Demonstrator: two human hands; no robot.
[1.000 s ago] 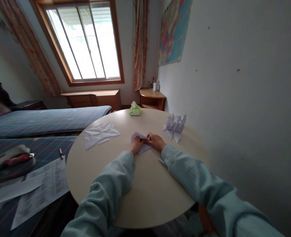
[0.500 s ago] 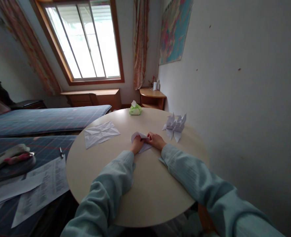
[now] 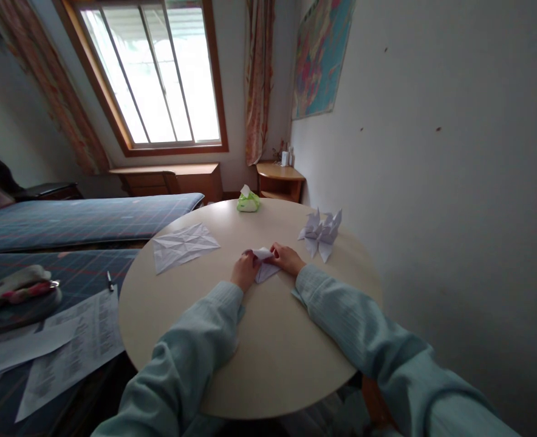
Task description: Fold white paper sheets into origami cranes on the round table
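Note:
A partly folded sheet of white paper [image 3: 266,271] lies on the round table [image 3: 277,352], between my two hands. My left hand [image 3: 245,269] is closed on the paper's left side, fingers bent at its upper edge. On the right side my right hand [image 3: 287,258] pinches the paper near a raised flap. Both hands partly cover the sheet, so its whole shape is hidden. To the left lies a creased, spread-out paper [image 3: 184,247]. Folded paper pieces with pointed petals [image 3: 321,233] stand on the table to the right.
A green tissue pack [image 3: 248,201] sits at the table's far edge. At left, a bed [image 3: 90,220] with plaid covering borders the table; printed sheets [image 3: 77,346], a pen [image 3: 110,281] and a grey-and-pink object [image 3: 22,294] lie there. A white wall [image 3: 455,212] rises at right.
My left hand has shifted slightly left and down along the paper. The raised upper part of the sheet now lies lower and flatter. My right hand stays nearly in place.

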